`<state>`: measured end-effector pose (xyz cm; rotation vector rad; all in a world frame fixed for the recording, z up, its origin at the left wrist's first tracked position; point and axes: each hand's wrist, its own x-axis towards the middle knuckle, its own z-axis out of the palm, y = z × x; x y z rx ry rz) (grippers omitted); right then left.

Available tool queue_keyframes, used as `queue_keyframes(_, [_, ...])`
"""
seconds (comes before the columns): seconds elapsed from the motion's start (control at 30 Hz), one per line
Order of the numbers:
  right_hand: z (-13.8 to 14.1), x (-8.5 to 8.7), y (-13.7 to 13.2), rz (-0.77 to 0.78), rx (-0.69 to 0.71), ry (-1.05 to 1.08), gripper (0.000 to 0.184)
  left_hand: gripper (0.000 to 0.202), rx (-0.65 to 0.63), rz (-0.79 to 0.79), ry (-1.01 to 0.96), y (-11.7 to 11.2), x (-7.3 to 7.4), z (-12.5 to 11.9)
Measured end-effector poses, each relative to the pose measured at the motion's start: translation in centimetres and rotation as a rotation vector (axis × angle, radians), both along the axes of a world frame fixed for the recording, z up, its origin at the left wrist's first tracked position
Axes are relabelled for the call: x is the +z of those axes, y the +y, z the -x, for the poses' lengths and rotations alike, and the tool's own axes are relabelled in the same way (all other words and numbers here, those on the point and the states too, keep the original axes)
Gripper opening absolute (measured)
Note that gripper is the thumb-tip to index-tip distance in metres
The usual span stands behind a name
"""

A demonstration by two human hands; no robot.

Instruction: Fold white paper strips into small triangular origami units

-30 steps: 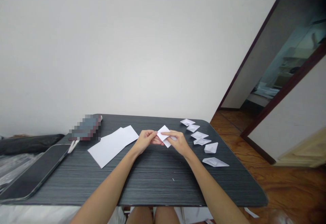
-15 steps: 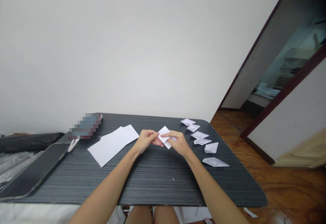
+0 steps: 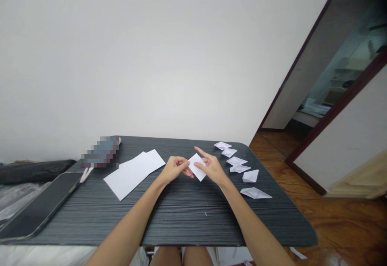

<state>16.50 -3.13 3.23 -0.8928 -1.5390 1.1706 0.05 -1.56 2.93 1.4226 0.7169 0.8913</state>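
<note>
Both hands meet over the middle of a dark striped table (image 3: 181, 217). Between them lies a small white folded paper (image 3: 196, 168). My left hand (image 3: 174, 168) pinches its left edge with curled fingers. My right hand (image 3: 211, 166) grips the paper's right side between thumb and fingers, its forefinger stretched up and left above the paper. A row of several finished white folded paper shapes (image 3: 236, 160) runs along the table's right side, just right of my right hand.
Flat white sheets (image 3: 133, 172) lie left of my hands. A blurred-out object (image 3: 101, 151) sits at the table's far left corner, with a dark phone (image 3: 39, 207) on the left edge. An open doorway (image 3: 329, 84) and wooden floor are to the right.
The paper has turned and dropped slightly toward the table. My right forefinger, earlier laid across the paper, has lifted and points up and left. The left hand has barely moved.
</note>
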Motion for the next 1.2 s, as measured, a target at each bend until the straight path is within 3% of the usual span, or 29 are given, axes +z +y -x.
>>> queue_keyframes(0.2, [0.1,-0.3,-0.1,-0.039,0.007,-0.085,0.059,0.035,-0.074,-0.024,0.040,0.2,-0.4,-0.1])
queue_keyframes(0.33, [-0.6,-0.4,0.3,-0.010,0.074,-0.086,0.058,0.036,-0.051,-0.042,0.050,0.5,-0.7,0.1])
queue_keyframes(0.4, [-0.9,-0.4,0.5,-0.012,0.058,-0.110,0.049,0.037,-0.032,-0.053,0.076,0.6,-0.7,0.3])
queue_keyframes(0.53, [-1.2,-0.2,0.5,-0.160,-0.103,-0.279,0.020,0.036,0.070,-0.064,0.064,0.7,-0.4,0.4])
queue_keyframes(0.67, [-1.0,-0.1,0.2,-0.408,-0.303,-0.441,0.016,0.033,0.161,-0.058,-0.038,0.6,0.0,0.0])
queue_keyframes(0.77, [-0.6,0.0,0.0,-0.486,-0.331,-0.418,0.019,0.032,0.166,-0.069,-0.065,0.5,0.2,-0.2])
queue_keyframes(1.0, [-0.4,0.3,-0.1,-0.451,-0.261,-0.257,0.016,0.023,0.159,-0.202,-0.023,0.1,0.9,0.1])
queue_keyframes(1.1, [-0.4,0.1,0.2,-0.434,-0.291,-0.243,0.013,0.021,0.193,-0.256,0.006,0.0,1.0,0.1])
queue_keyframes(1.2, [-0.3,-0.3,0.7,-0.319,-0.333,-0.170,0.012,0.020,0.204,-0.310,0.034,-0.1,0.8,0.0])
